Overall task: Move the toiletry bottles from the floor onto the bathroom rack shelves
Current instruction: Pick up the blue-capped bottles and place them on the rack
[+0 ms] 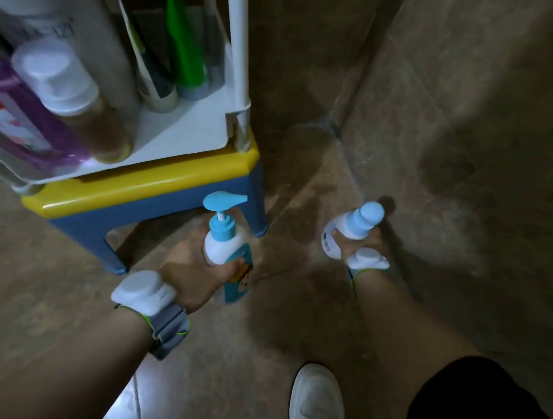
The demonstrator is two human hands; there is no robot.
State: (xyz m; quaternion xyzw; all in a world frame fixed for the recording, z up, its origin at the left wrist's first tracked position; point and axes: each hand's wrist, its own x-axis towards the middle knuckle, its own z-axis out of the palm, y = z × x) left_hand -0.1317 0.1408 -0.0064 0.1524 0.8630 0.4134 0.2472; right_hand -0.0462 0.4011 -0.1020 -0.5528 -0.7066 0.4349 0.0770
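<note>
The left hand (192,268) was curled tight around a white plastic pump bottle with a blue dispenser head (225,241), just in front of the yellow-topped blue plastic stool (139,190). To the right of that stool, the right hand (362,246) clasped a white bottle with a pale blue cap (359,222).

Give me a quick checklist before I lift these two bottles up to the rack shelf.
1. Left grip on pump bottle: ok, fingers curled round its body.
2. Right grip on capped bottle: ok, thumb wrapped across it.
3. Free spot on rack shelf: ok, bare patch by the corner post.
4. Pump bottle clear of stool: cannot tell, its top looks close under the yellow rim.
5. Both bottles off the floor: cannot tell.
</note>
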